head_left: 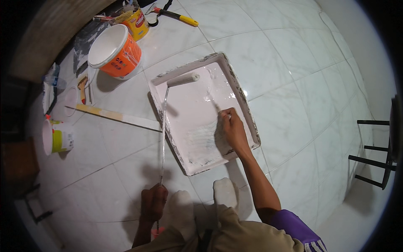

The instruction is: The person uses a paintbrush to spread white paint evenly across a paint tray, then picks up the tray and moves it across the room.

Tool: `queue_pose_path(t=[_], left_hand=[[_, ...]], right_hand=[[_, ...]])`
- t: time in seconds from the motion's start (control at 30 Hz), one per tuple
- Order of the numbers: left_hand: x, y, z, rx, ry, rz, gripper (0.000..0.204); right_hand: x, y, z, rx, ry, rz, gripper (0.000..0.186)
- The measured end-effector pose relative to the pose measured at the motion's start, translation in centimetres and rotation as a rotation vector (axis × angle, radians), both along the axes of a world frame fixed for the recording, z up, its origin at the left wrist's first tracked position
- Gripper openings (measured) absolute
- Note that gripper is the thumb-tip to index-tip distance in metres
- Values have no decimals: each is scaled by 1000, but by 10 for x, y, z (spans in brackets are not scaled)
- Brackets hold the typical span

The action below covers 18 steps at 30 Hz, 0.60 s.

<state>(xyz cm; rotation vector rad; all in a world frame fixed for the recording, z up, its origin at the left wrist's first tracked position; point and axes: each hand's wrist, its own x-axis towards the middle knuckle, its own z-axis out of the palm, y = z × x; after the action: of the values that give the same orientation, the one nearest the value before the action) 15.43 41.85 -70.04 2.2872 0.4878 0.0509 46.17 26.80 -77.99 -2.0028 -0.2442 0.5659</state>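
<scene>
A paint tray [247,98], its rim crusted with dried paint, lies on the floor before me and holds pale pinkish-white paint. My left hand [153,201] is closed round the lower part of a long-framed paint roller [163,138]. The roller's paint-covered sleeve [184,80] is over the far left part of the tray. Over the tray's right side, my right hand [231,128] grips a slim, pale, paint-coated tool [216,106]. Its far end reaches toward the wet paint; whether it is a brush or a stick I cannot tell.
An orange-and-white bucket [121,59] stands far left, with a yellow tub [137,25] of tools behind it. Nearby lie a yellow-black handled tool [178,17], a paintbrush [82,90] and a long flat strip [121,117]. A small tub [58,136] lies left; black-legged furniture [373,161] stands right.
</scene>
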Motion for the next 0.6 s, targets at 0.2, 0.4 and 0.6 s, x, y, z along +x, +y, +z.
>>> queue_pose_path(t=[0.2,0.4,0.6], left_hand=[[9,-3,14,-242,174,123,17],[6,-3,13,-284,156,149,17],[5,-1,10,-229,153,95,15]], right_hand=[[5,0,-13,93,21,-191,24],[0,3,6,27,29,-71,26],[-9,5,-1,40,15,53,27]])
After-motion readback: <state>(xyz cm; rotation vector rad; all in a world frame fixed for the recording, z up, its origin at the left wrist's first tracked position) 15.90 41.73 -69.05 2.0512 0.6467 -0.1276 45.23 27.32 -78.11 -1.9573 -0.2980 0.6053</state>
